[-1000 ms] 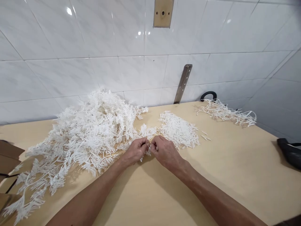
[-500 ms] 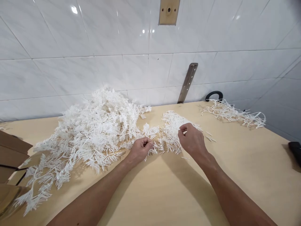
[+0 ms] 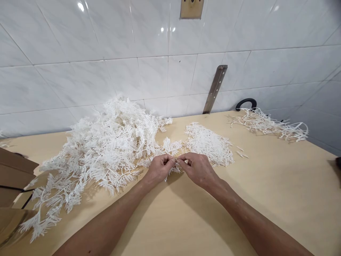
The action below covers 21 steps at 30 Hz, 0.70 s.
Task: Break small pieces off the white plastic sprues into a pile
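My left hand (image 3: 159,168) pinches a white artificial sprig (image 3: 173,171) between thumb and fingers, in front of a gap between two heaps. Fingertip to fingertip with it, my right hand (image 3: 198,168) is closed in a pinch at the same sprig; the exact spot gripped is hidden by the fingers. To the left rises a large tangled pile of white feathery artificial branches (image 3: 112,142). Just behind my right hand lies a smaller heap of short white sprigs (image 3: 209,144).
Stripped white stems (image 3: 274,126) lie at the far right, beside a black curved handle (image 3: 246,103). A few loose bits (image 3: 242,153) lie near the small heap. A metal strip (image 3: 215,90) leans on the tiled wall (image 3: 119,80). A cardboard box (image 3: 16,174) stands at left.
My right hand has moved left and down from over the small heap to meet my left hand at the sprig. My left hand has stayed nearly still, still pinching.
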Each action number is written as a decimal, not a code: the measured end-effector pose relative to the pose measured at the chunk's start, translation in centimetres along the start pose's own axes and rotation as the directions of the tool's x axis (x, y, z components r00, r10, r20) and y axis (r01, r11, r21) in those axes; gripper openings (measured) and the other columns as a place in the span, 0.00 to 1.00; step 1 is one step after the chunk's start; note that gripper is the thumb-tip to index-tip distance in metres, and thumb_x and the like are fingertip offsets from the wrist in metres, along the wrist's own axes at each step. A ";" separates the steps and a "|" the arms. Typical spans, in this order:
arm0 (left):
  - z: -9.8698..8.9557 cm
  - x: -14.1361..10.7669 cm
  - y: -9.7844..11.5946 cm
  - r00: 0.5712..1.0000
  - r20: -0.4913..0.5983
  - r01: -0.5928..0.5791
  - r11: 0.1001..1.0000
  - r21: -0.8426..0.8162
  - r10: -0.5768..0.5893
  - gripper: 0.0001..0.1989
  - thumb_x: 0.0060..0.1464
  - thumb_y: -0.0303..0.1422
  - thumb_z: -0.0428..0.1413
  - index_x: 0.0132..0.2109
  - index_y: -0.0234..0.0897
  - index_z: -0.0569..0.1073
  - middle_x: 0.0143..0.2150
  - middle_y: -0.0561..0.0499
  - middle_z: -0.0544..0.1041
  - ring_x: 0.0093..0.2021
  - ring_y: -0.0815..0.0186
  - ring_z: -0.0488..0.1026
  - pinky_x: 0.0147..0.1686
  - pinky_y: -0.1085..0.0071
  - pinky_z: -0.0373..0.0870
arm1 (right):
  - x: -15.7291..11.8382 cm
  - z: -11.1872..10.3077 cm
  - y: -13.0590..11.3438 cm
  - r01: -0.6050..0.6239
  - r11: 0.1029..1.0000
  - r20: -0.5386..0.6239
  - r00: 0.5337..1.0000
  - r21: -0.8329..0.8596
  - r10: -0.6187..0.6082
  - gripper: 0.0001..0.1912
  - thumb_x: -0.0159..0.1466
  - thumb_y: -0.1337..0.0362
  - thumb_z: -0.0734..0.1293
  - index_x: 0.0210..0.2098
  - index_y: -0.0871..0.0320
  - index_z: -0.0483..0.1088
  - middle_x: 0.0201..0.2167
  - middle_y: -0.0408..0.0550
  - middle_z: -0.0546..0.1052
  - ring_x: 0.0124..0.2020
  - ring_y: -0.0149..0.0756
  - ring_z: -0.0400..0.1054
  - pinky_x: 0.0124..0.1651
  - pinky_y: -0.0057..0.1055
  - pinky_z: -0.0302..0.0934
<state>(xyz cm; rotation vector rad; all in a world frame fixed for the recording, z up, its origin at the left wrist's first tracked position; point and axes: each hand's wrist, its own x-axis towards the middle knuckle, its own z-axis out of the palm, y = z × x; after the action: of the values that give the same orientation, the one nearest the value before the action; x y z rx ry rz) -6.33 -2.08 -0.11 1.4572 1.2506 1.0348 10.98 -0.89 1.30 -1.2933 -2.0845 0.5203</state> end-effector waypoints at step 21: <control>0.6 -0.7 0.1 0.993 0.083 -0.083 0.997 -0.013 0.083 0.12 0.57 0.39 0.53 0.30 0.35 0.68 0.24 0.55 0.66 0.25 0.71 0.60 0.27 0.74 0.58 | 0.4 0.1 0.8 -0.068 0.997 -0.093 0.993 0.026 0.070 0.06 0.61 0.65 0.63 0.29 0.56 0.71 0.27 0.44 0.76 0.24 0.32 0.67 0.29 0.28 0.59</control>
<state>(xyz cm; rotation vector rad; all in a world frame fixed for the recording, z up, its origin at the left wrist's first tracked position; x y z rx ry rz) -5.79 -2.84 -0.13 1.5409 1.1327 1.0223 11.30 -0.16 0.88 -1.3548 -1.9569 0.5019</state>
